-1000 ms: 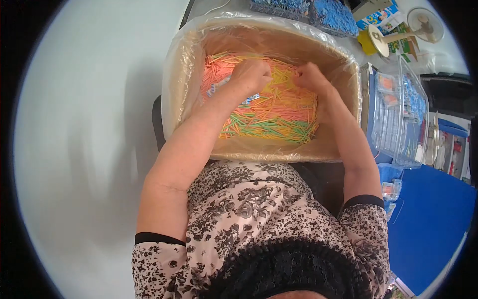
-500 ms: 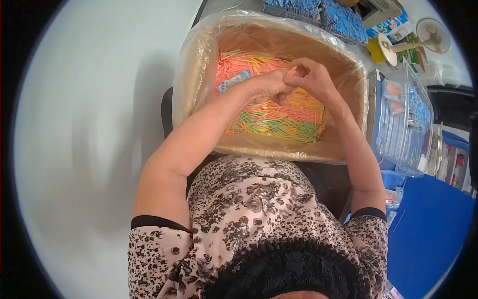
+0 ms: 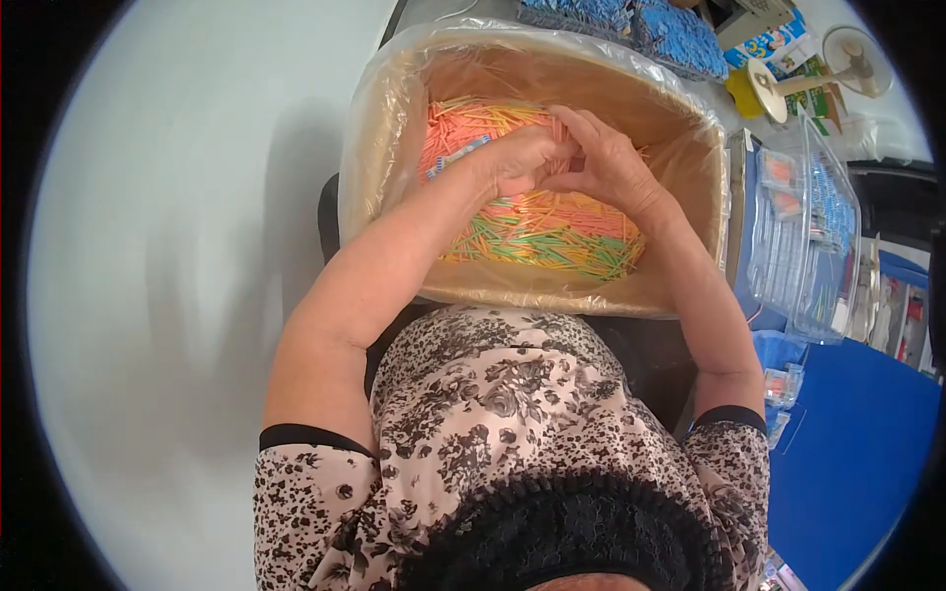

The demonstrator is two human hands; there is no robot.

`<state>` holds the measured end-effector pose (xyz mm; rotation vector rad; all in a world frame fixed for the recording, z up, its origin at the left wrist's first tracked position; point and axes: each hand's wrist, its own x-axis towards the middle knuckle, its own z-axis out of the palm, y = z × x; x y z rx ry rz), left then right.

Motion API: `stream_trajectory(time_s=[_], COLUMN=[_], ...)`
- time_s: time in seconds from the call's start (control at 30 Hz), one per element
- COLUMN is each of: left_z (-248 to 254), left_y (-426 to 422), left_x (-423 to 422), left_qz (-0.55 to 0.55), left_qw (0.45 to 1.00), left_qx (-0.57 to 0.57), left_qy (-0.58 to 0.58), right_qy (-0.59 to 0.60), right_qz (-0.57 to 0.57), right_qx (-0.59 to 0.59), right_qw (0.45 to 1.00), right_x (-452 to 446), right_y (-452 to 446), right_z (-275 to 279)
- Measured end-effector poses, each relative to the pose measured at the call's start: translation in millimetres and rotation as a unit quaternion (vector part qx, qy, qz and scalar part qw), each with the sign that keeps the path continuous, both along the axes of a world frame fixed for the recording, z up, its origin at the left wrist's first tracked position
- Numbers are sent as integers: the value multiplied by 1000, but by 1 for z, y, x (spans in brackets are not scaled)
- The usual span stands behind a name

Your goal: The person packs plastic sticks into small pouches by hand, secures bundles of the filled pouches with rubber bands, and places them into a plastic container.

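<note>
Thin pink, yellow, orange and green sticks lie loose in a plastic-lined box in front of me. Above them my two hands meet. My left hand has its fingers curled in toward the right one; what they hold is hidden. Curved around the left fingertips, my right hand has thumb and fingers closed on a few pink sticks, which show only in part. A small blue-and-white packet lies on the sticks beside my left wrist.
Blue bundles sit beyond the box. At the right are a clear plastic tray with small packs, a white spool-like stand and a blue surface. A pale surface fills the left side.
Both hands have shifted a little to the left. My left fingers have moved further into the right hand, and the pink sticks there show less.
</note>
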<state>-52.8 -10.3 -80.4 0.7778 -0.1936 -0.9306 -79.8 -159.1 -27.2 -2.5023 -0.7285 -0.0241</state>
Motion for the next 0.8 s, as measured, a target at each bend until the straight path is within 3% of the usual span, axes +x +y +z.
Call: stream_trajectory(time_s=[0.13, 0.2, 0.27, 0.4, 0.47, 0.6, 0.8], left_z=[20, 26, 10, 3, 14, 44, 12], left_y=[4, 7, 6, 4, 5, 15, 21], left_x=[-6, -7, 1, 7, 5, 2, 19], left_qz=[27, -6, -30, -72, -55, -20, -50], left_qw=[997, 981, 976, 955, 937, 923, 918], left_qx=[74, 162, 180, 222, 232, 286, 287], left_qy=[-28, -108, -120, -183, -256, -256, -268], right_qy=[123, 89, 19, 73, 81, 74, 36], right_qz=[-31, -43, -62, -196, -203, -219, -235], right_qx=[45, 71, 120, 17, 62, 173, 212], right_qw=[991, 993, 991, 978, 974, 957, 948], right_x=[0, 5, 10, 9, 13, 19, 25], right_y=[0, -8, -14, -4, 3, 12, 19], right_z=[5, 1, -4, -8, -14, -29, -44])
